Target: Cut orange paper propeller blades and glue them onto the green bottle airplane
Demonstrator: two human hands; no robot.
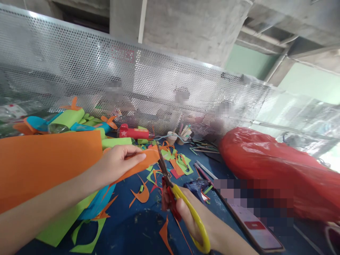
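One narrow orange paper strip (152,157) is pinched in left fingers (135,161); right fingers (183,209) grip yellow-handled scissors (177,192).

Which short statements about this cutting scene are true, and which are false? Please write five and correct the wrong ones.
1. The right hand holds the scissors. True.
2. The left hand holds a blue strip. False: it holds an orange strip.
3. Paper scraps lie scattered on the blue table. True.
4. The phone lies to the left of the scissors. False: it lies to the right of them.
5. The large plastic bag on the right side is green. False: it is red.
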